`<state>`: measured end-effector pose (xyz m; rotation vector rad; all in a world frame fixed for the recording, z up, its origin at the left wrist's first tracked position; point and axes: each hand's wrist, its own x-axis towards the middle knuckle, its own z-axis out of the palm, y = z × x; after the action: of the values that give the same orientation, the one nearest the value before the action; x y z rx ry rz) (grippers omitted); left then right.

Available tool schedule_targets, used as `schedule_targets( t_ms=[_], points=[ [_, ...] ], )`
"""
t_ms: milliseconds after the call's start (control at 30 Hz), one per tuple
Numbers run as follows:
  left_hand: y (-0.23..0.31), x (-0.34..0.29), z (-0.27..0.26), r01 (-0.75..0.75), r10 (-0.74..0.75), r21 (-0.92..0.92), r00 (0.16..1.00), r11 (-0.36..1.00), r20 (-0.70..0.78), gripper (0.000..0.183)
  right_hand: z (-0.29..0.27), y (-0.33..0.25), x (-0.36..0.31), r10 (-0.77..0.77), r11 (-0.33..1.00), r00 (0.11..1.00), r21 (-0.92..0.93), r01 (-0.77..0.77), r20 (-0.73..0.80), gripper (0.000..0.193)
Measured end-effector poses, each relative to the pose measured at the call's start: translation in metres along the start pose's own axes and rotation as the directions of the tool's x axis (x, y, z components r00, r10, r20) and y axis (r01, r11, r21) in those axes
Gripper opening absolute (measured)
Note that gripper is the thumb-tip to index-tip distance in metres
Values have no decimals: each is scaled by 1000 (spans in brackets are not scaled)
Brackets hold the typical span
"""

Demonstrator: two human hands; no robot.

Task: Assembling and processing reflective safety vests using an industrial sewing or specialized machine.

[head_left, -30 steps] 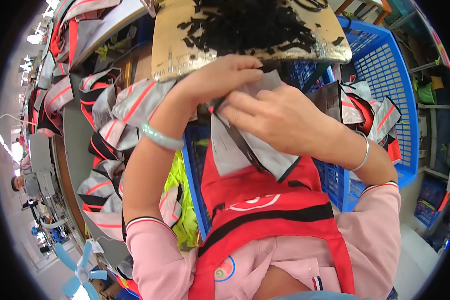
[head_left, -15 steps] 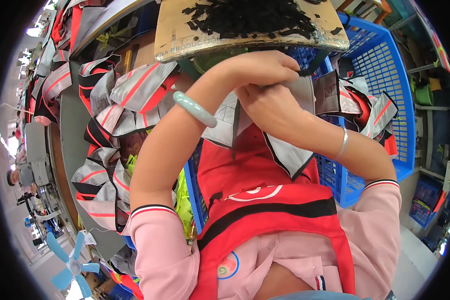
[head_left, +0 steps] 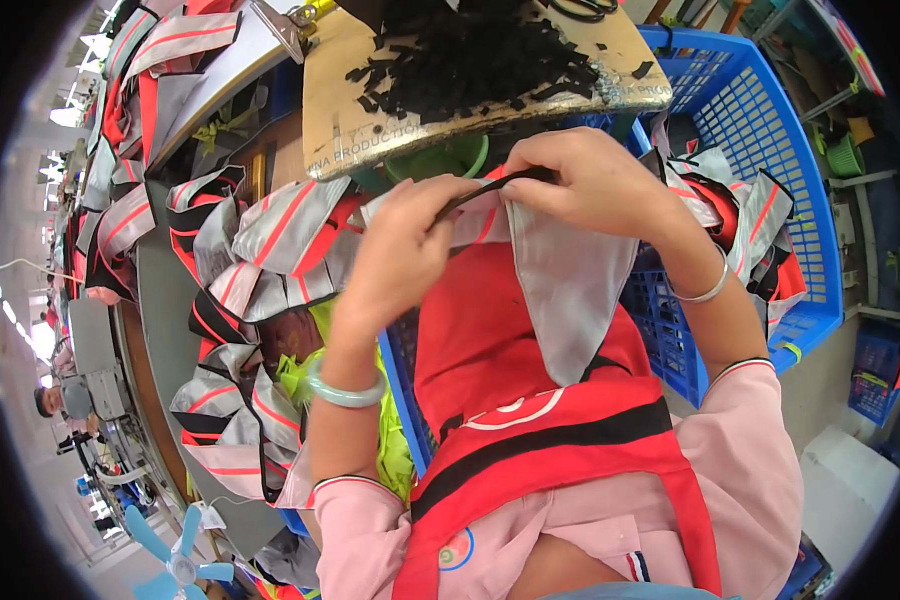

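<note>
My left hand (head_left: 405, 240), below a pale green bangle, pinches one end of a black edging strip (head_left: 497, 186). Across from it, my right hand (head_left: 595, 180) grips the other end between thumb and fingers. The strip is stretched between the two hands and belongs to a grey fabric piece (head_left: 575, 280). That piece hangs down from my right hand to a point over my red apron (head_left: 470, 330). More grey cloth with a red stripe shows behind the strip. Just beyond my hands is a board (head_left: 335, 110) bearing a heap of black scraps (head_left: 460, 75).
Under the board's near edge sits a green bowl (head_left: 445, 160). Scissors (head_left: 582, 10) lie at the board's far side. A blue basket (head_left: 815, 200) with striped pieces stands right. Bundles of grey, red-striped pieces (head_left: 270, 230) fill the left, beside yellow-green cloth (head_left: 395, 430).
My hands were crossed close together over the cloth; now they are apart with the black strip taut between them. The grey piece hangs more openly from my right hand. The view has shifted slightly.
</note>
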<state>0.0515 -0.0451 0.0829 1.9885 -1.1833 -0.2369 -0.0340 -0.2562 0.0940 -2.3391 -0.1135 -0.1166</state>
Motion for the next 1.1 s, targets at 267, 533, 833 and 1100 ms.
schedule_targets(
  t_ms=[267, 533, 833, 1100],
  points=[
    [7, 48, -47, 85, -99, 73, 973, 994, 207, 25, -15, 11, 3, 6, 999, 999, -45, -8, -43, 35],
    [-19, 117, -82, 150, -156, 44, 922, 988, 353, 36, -47, 35, 58, 67, 997, 995, 40, -64, -75, 29],
    [-46, 151, -87, 327, -291, -46, 890, 944, 351, 39, -58, 48, 87, 204, 958, 978, 212, -191, -38, 36],
    [-47, 168, -95, 324, -299, -17, 892, 946, 340, 43, -62, 63, 102, 175, 955, 982, 255, -152, -67, 38]
  ],
)
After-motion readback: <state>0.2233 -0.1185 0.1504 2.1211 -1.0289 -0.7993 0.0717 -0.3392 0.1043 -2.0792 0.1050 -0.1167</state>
